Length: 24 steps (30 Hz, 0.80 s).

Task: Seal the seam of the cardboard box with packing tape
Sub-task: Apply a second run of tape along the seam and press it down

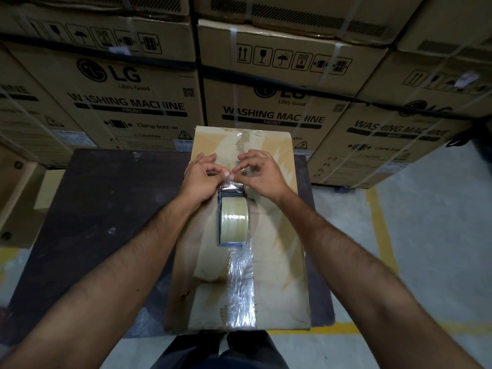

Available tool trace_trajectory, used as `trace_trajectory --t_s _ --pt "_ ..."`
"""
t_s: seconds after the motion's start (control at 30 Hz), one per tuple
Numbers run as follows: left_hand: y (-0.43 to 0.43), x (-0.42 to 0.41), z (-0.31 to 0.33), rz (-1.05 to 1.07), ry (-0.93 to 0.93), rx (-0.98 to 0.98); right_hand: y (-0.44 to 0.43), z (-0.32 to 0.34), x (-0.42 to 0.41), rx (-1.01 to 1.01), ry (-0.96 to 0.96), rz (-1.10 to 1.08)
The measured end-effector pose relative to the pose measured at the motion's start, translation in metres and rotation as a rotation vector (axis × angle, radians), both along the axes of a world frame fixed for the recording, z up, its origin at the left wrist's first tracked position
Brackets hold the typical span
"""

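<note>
**Tape end pinched above the roll**

Hands meet in the middle of the frame. The left hand (202,174) and right hand (259,173) both pinch the loose tape end (231,184). The tape roll (233,218) sits on the cardboard box (279,262), on the dark surface (106,209). Shiny tape (241,286) covers the lower seam only. The sticky end could fold onto itself or go on crooked if the pull is uneven.

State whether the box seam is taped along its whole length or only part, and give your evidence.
Only part. Clear tape covers the seam from the near edge to the dispenser; beyond the hands, the box shows only torn old tape.
</note>
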<state>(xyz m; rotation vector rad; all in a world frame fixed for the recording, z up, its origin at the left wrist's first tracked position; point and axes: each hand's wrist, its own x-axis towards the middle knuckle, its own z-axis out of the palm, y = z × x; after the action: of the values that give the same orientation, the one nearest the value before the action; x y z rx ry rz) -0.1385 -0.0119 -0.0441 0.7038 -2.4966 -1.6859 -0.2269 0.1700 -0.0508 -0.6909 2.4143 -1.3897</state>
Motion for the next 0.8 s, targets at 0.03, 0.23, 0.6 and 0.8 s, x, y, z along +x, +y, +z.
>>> trace_trajectory --t_s 0.03,0.23,0.6,0.8 --pt "0.000 0.001 0.000 -0.002 0.004 0.000 0.000 0.002 -0.002 0.017 0.001 0.012" --pt "-0.002 0.004 -0.001 -0.022 0.035 -0.020 -0.002 0.014 -0.012 0.157 0.076 0.126" --pt "-0.015 0.004 0.013 -0.368 0.065 -0.374 -0.007 0.024 -0.005 0.218 0.070 0.149" --pt "-0.031 -0.003 0.018 -0.554 -0.022 -0.358 -0.005 0.024 -0.003 0.190 -0.034 0.136"
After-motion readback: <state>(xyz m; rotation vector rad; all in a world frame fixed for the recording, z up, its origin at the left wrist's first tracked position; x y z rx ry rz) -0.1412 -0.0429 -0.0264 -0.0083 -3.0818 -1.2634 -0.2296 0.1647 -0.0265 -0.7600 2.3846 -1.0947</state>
